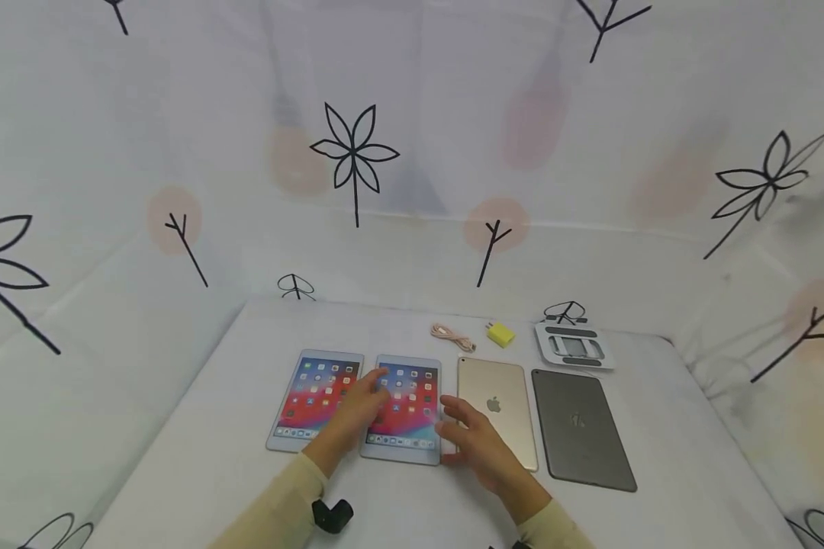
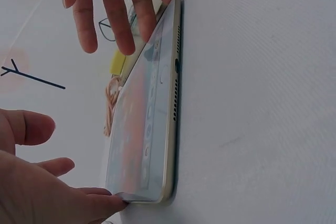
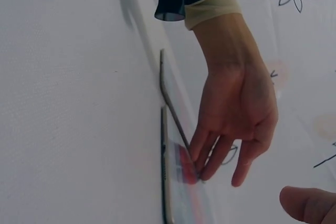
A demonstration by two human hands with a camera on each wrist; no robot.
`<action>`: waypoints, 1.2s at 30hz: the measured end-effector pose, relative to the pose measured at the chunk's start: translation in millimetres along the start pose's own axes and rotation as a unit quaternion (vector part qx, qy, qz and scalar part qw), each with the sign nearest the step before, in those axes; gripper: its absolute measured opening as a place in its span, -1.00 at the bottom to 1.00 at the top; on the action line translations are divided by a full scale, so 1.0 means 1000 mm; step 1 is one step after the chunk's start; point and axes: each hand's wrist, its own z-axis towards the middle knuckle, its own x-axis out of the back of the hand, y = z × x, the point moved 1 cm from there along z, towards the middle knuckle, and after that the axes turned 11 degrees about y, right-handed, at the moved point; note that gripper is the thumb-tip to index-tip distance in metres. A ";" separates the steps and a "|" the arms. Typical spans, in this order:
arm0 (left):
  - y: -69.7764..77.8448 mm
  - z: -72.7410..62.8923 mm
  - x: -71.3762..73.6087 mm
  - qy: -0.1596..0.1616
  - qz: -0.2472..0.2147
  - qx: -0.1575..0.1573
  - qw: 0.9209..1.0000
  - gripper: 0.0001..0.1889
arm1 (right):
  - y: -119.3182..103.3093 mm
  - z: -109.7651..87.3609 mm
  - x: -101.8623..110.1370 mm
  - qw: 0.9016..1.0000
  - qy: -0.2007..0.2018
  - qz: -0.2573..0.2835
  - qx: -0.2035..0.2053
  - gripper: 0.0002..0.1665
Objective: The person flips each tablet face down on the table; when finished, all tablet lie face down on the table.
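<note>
A tablet with a lit home screen (image 1: 412, 396) lies face up on the white table between my two hands. My left hand (image 1: 355, 410) is at its left edge, fingers loosely extended, index finger reaching over the upper left of the screen. In the left wrist view the little-finger side touches the tablet's corner. My right hand (image 1: 479, 442) is at the right edge, fingers spread and lightly bent, fingertips right beside the rim. Left of it lies a second lit tablet (image 1: 316, 393), partly covered by my left hand. A gold tablet (image 1: 497, 389) lies face down, partly behind my right hand.
A dark grey tablet (image 1: 580, 427) lies face down at the far right. Behind the row are a coiled pink cable (image 1: 452, 335), a yellow charger plug (image 1: 500, 334) and a folded silver stand (image 1: 573, 347). A patterned white cloth backdrop (image 1: 412, 259) encloses the table.
</note>
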 end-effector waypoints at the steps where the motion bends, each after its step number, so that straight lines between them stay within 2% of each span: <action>1: 0.000 -0.001 -0.002 -0.004 0.001 -0.002 1.000 -0.34 | 0.001 0.000 0.000 1.000 0.011 0.006 -0.002 -0.25; 5: -0.002 -0.004 -0.008 -0.011 0.019 -0.003 1.000 -0.30 | 0.005 -0.005 -0.001 0.998 0.049 0.023 -0.022 -0.21; 8: -0.002 -0.006 -0.012 -0.013 0.036 -0.001 0.999 -0.28 | 0.006 -0.007 -0.002 0.997 0.053 0.050 -0.030 -0.16; 11: 0.001 -0.007 -0.014 -0.021 0.031 0.008 0.999 -0.23 | 0.004 -0.005 -0.004 0.994 0.049 0.093 -0.028 -0.16; 13: 0.003 -0.008 -0.016 -0.031 0.024 0.012 0.999 -0.17 | 0.001 -0.004 -0.006 0.991 0.039 0.124 -0.024 -0.19; 17: 0.004 -0.007 -0.019 -0.048 0.008 0.016 0.999 -0.07 | -0.002 -0.003 -0.008 0.988 -0.014 0.154 -0.017 -0.23; 20: 0.004 -0.007 -0.020 -0.048 0.005 0.016 0.999 -0.05 | -0.001 -0.003 -0.010 0.987 -0.055 0.150 -0.015 -0.16; 23: 0.005 -0.008 -0.020 -0.043 0.008 0.017 0.999 -0.03 | 0.001 -0.005 -0.013 0.985 -0.080 0.154 -0.022 -0.05; 29: 0.007 -0.011 -0.023 -0.039 0.029 0.009 0.999 0.00 | 0.004 -0.008 -0.022 0.981 -0.085 0.171 -0.021 0.06; 36: 0.004 -0.012 -0.025 -0.066 0.040 -0.018 0.997 -0.01 | -0.002 -0.010 -0.029 0.981 -0.093 0.169 -0.013 0.05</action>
